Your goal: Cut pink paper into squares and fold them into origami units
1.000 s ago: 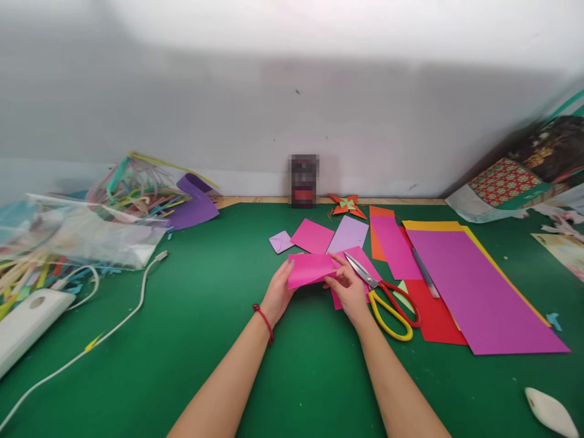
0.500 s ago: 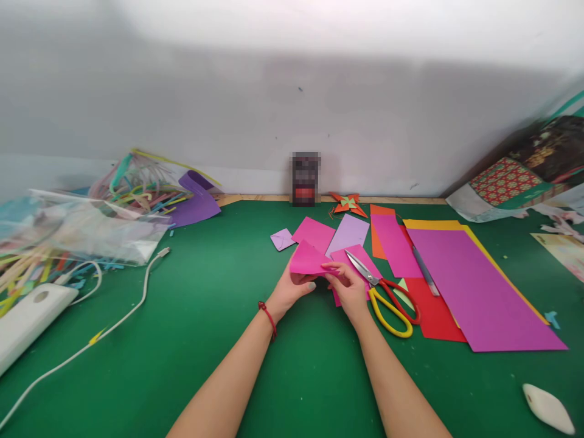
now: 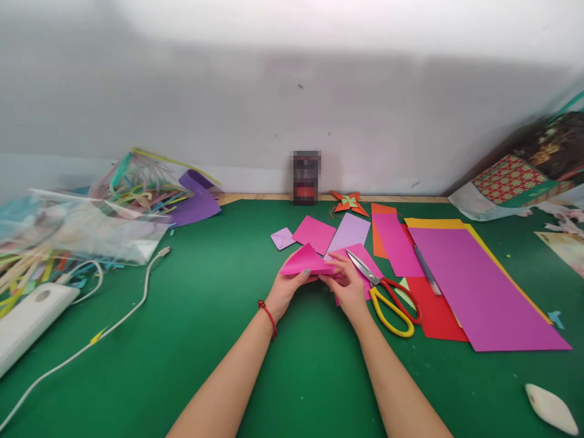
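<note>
Both my hands hold a small pink paper square [image 3: 305, 261] just above the green mat [image 3: 219, 304], bent up into a tent shape. My left hand [image 3: 288, 288], with a red cord on its wrist, pinches the paper's left underside. My right hand [image 3: 347, 285] pinches its right edge. Under my right hand lies another pink sheet [image 3: 365, 258]. Yellow-and-red handled scissors [image 3: 385, 292] lie right next to my right hand, blades pointing up-left.
Pink [image 3: 314, 233] and lilac [image 3: 349, 232] squares and a small folded lilac piece [image 3: 281, 238] lie beyond my hands. Large magenta [image 3: 479, 286], red, orange and yellow sheets spread to the right. A clear bag of coloured strips [image 3: 77, 231], a white cable [image 3: 114, 322] and a white device [image 3: 27, 316] lie left.
The pink paper was lying flat between my hands; it has been lifted and bent upward into a peaked fold, with my left hand turned under it.
</note>
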Demonstrator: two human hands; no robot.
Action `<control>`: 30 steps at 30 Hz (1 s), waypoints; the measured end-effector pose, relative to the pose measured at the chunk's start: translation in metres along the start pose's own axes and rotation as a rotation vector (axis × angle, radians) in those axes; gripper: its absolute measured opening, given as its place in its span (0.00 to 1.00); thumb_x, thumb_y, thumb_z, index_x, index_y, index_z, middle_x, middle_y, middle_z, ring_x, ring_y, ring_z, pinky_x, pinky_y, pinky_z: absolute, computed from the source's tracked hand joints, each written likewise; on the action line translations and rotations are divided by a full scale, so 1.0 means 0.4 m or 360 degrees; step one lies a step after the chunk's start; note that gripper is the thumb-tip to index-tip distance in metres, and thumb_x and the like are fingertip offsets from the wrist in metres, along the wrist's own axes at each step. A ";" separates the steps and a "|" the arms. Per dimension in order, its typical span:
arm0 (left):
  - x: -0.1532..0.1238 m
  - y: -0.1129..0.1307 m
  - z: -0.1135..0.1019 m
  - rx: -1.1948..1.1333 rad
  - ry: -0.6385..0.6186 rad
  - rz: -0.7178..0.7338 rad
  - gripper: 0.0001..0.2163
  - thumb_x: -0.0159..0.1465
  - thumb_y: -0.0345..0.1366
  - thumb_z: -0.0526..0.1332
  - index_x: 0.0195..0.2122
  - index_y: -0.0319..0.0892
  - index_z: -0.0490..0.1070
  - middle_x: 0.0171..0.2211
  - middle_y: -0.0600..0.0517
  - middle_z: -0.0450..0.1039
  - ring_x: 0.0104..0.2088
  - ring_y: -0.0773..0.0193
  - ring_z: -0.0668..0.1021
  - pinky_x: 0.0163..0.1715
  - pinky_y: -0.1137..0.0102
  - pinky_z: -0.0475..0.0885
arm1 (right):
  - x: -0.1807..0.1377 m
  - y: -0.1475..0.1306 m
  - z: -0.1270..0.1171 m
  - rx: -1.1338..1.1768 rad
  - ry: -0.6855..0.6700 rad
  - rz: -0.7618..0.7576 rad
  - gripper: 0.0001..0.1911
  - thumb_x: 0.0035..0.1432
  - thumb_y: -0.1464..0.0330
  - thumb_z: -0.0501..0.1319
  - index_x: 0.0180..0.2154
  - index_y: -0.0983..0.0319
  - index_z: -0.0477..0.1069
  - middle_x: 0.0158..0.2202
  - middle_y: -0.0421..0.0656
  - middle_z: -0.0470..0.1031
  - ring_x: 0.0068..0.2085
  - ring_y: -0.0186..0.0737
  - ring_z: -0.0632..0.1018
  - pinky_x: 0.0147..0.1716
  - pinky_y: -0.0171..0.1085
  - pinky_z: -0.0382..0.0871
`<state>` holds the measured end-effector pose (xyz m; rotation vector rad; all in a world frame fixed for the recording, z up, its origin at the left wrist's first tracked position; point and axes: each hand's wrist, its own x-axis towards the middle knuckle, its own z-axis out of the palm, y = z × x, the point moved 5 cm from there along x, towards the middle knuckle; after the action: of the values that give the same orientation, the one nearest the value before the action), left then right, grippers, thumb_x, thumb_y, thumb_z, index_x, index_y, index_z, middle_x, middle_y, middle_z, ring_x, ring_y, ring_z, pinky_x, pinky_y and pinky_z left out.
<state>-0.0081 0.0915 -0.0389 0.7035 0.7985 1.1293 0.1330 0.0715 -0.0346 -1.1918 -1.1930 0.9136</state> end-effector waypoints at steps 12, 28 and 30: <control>-0.004 0.005 0.006 -0.0092 -0.0099 -0.0043 0.23 0.47 0.42 0.68 0.43 0.38 0.71 0.42 0.44 0.74 0.43 0.54 0.75 0.43 0.63 0.70 | 0.009 0.036 0.007 0.0687 -0.0174 0.0430 0.26 0.42 0.62 0.67 0.45 0.57 0.67 0.37 0.43 0.73 0.25 0.34 0.74 0.17 0.33 0.70; 0.005 0.003 -0.005 0.0276 0.0018 0.0023 0.17 0.50 0.40 0.65 0.40 0.38 0.74 0.40 0.46 0.75 0.38 0.58 0.76 0.35 0.68 0.74 | 0.006 0.052 0.001 0.0644 0.0060 0.0549 0.18 0.41 0.60 0.67 0.35 0.63 0.72 0.16 0.34 0.67 0.16 0.28 0.67 0.14 0.30 0.63; 0.006 0.009 -0.012 0.0401 0.0098 0.0094 0.16 0.48 0.39 0.67 0.37 0.38 0.75 0.36 0.48 0.76 0.35 0.62 0.77 0.35 0.70 0.73 | 0.006 0.052 -0.001 0.0646 0.0106 0.0554 0.18 0.41 0.60 0.68 0.35 0.63 0.73 0.16 0.34 0.67 0.16 0.28 0.67 0.15 0.30 0.62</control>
<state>-0.0135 0.0951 -0.0392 0.9102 0.9891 1.1186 0.1352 0.0774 -0.0544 -1.0998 -0.7084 1.2955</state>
